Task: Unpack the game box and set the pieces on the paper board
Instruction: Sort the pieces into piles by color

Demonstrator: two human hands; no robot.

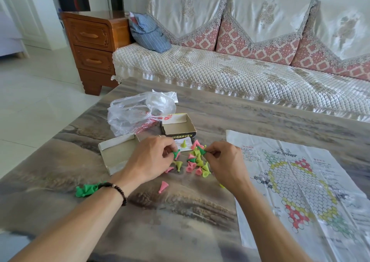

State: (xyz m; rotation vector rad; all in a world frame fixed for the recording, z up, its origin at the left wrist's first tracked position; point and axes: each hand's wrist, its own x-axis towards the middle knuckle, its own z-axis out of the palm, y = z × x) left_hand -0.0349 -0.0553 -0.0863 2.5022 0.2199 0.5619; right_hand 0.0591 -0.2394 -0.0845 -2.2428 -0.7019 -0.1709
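A heap of small pink, yellow and green cone pieces (197,164) lies on the table in front of the open box tray (178,125). My left hand (149,159) pinches a green piece (176,154) at the heap's left edge. My right hand (224,158) pinches another green piece (201,151) on the heap's right. The box lid (118,153) lies open side up behind my left hand. A cluster of green pieces (86,190) sits beside my left wrist. The paper board (304,183) is spread flat at the right.
A crumpled clear plastic bag (138,111) lies behind the box. One pink piece (163,186) lies alone near my left forearm. A sofa (240,67) runs along the table's far side, with a wooden cabinet (94,47) at its left.
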